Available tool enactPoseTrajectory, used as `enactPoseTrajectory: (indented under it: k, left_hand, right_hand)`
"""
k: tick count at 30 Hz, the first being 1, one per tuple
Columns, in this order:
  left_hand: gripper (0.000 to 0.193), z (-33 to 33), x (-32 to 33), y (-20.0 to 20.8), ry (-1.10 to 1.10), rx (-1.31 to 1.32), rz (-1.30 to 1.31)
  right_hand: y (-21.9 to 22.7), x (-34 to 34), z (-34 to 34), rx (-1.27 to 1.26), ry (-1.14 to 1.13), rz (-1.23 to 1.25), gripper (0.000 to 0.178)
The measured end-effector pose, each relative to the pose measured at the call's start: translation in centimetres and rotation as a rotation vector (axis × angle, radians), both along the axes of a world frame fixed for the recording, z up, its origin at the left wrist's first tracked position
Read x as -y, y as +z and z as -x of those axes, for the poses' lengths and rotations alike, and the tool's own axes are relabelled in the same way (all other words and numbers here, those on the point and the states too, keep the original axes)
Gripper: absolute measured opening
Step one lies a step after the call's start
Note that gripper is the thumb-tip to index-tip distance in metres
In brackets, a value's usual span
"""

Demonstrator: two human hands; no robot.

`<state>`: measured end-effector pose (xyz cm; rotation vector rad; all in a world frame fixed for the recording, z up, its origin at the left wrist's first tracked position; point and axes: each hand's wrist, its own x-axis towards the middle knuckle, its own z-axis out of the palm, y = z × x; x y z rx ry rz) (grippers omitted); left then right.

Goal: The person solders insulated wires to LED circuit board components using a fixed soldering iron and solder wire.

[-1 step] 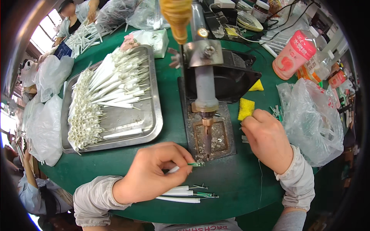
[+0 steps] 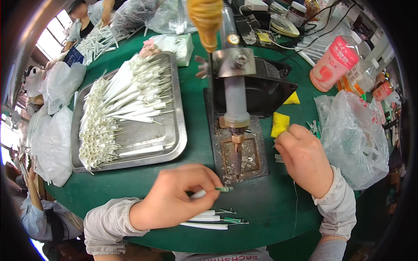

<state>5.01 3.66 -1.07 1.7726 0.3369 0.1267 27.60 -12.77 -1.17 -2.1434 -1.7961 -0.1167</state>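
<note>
My left hand [image 2: 176,195] is closed in a pinch on a slim white tube [image 2: 199,194]. A small green circuit board [image 2: 224,189] sticks out of the tube's end, just in front of and below the tip of an upright soldering iron [image 2: 237,161]. My right hand [image 2: 303,158] is closed, its fingertips beside a yellow sponge [image 2: 280,124]. A thin wire [image 2: 297,204] hangs down from under that hand; its grip on the wire is partly hidden. Several white tubes [image 2: 204,225] with green boards and wire ends lie in front of me, beneath my left hand.
A metal tray [image 2: 180,143] piled with white tubes stands at left. Behind the iron is a black fan [image 2: 261,93]. A plastic bag [image 2: 359,139] and a pink-labelled bottle [image 2: 334,63] stand at right. Another person [image 2: 89,19] sits at far left.
My left hand has come slightly toward me with the white tube, so its board sits a little farther from the iron's tip. The whole view has shifted slightly. My right hand stays by the sponge.
</note>
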Motion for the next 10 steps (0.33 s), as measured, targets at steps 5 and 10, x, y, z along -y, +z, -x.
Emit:
enactPoseTrajectory:
  k: [5, 10]
  left_hand:
    - [0.015, 0.2, 0.7, -2.0, -0.221, 0.314, -0.629]
    - [0.015, 1.1, -2.3, 2.4, -0.113, 0.115, -0.793]
  right_hand:
    - [1.6, 0.2, 0.8, -0.067, -0.033, -0.041, 0.015]
    - [3.8, 0.1, 0.8, -0.309, -0.148, 0.382, 0.015]
